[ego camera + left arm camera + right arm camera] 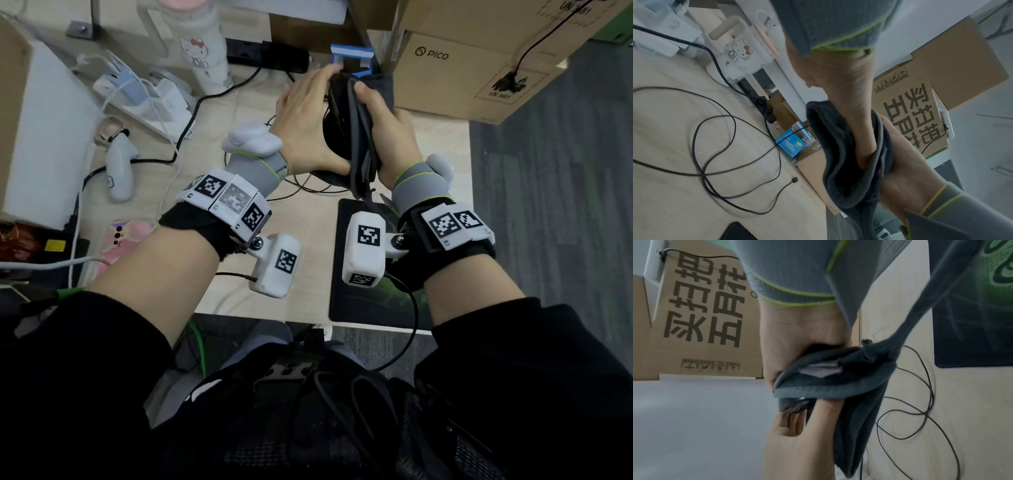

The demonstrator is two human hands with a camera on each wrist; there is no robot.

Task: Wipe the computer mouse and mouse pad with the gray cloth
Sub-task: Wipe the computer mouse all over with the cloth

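Above the desk, my left hand (308,113) grips the black computer mouse (334,137), with its fingers curled around the far side. My right hand (387,126) holds the folded gray cloth (361,154) and presses it against the mouse's right side; a loose end hangs down toward the pad. In the right wrist view the cloth (828,382) covers most of the mouse (795,407), which peeks out above the left hand's fingers (795,426). The black mouse pad (346,260) with a green pattern lies at the desk's front right, partly hidden by my wrist cameras.
Cardboard boxes (479,68) stand at the back right. A Hello Kitty bottle (202,51), a white controller (118,168), a pink phone (126,236) and a blue box (352,56) sit on the desk. Black cables (308,186) loop beneath the hands.
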